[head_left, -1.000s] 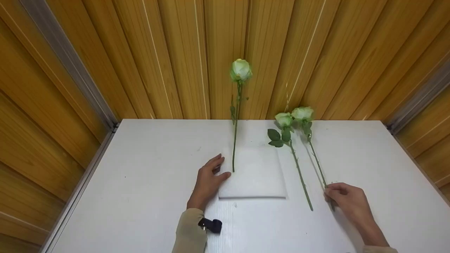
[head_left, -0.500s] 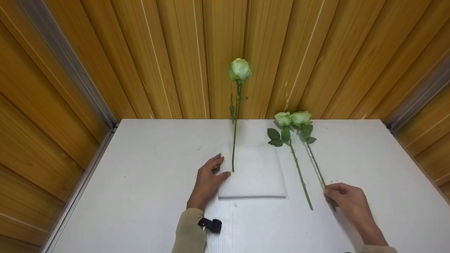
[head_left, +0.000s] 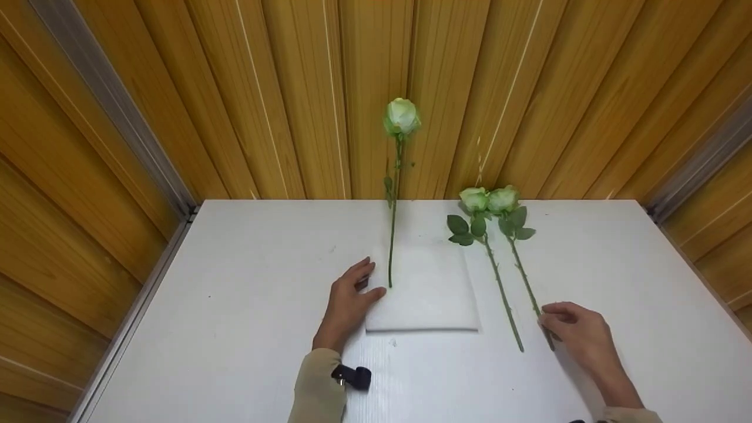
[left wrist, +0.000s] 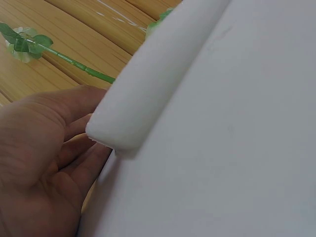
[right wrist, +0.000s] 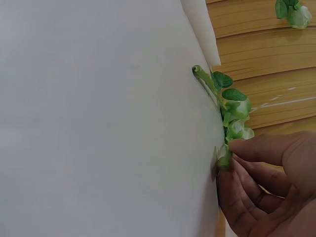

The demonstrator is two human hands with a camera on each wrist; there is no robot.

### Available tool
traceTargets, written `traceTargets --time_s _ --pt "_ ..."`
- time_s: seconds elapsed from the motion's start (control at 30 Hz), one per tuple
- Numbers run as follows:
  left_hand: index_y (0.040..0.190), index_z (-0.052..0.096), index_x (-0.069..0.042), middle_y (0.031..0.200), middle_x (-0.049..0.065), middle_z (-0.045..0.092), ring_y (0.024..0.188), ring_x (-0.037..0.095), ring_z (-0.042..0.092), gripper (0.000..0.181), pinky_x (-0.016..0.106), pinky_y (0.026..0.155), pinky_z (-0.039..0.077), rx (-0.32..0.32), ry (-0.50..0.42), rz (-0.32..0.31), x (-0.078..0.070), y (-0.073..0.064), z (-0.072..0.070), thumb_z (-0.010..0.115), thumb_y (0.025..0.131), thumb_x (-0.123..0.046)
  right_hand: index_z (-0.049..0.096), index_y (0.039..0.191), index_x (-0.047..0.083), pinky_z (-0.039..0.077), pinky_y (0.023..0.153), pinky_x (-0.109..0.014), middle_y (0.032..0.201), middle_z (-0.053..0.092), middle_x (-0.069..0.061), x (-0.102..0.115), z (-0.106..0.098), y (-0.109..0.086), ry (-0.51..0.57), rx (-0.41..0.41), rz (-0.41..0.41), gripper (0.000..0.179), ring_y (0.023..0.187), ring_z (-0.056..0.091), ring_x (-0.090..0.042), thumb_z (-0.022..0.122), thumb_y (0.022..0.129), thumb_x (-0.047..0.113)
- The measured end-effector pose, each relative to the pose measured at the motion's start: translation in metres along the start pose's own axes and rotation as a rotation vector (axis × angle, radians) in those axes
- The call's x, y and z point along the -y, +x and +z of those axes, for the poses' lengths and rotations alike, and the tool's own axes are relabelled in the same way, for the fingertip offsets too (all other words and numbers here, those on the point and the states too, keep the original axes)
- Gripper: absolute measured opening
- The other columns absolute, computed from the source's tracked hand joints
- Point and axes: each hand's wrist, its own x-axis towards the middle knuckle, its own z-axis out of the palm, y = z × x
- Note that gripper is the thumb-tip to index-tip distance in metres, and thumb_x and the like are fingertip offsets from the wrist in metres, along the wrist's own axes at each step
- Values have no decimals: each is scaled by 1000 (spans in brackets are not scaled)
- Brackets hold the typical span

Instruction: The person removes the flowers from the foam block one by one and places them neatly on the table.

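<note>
A white-green rose [head_left: 402,117] stands upright, its stem meeting the top of a white foam block [head_left: 432,305] near the block's left side. At that left edge rests my left hand [head_left: 346,302], thumb over the top close to the stem and fingers loosely spread along the side. In the left wrist view the hand [left wrist: 44,143] touches the block's end [left wrist: 133,98]. My right hand [head_left: 581,335] pinches a second rose [head_left: 526,276] low on its stem; the right wrist view shows the stem end [right wrist: 224,160] between thumb and fingers. A third rose [head_left: 496,270] lies just left of it.
All this is on a white table [head_left: 258,282]. Wood-look panels [head_left: 282,100] rise behind its far edge, with metal posts [head_left: 135,117] at the corners. A black strap [head_left: 352,377] shows at the left sleeve.
The right-hand rose has turned, its leaves now spreading to the right, and its bloom has come down and left beside the other bloom. My left hand and the upright rose have not moved.
</note>
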Motion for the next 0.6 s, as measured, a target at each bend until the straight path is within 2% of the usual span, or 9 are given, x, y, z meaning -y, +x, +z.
traceTargets --time_s 0.23,0.47,0.6 --pt "147 60 3 161 14 49 140 34 55 60 35 114 50 -3 -6 -14 0 0 1 82 92 -3 71 127 -4 56 71 -17 111 75 -14 2 0 -2 -25 -69 -72 37 96 67 -15 75 101 21" --pt "147 60 2 161 13 49 140 34 55 60 35 115 50 -11 2 -25 -1 1 1 83 92 -4 72 128 -1 54 79 -9 116 75 -16 13 3 -4 41 -133 -164 37 95 61 5 75 102 26" --pt "147 60 2 161 12 49 140 33 55 60 36 115 50 -11 8 -19 1 1 1 83 93 -5 73 127 -1 55 80 -8 115 76 -16 21 8 -4 80 -159 -216 35 93 61 9 76 102 23"
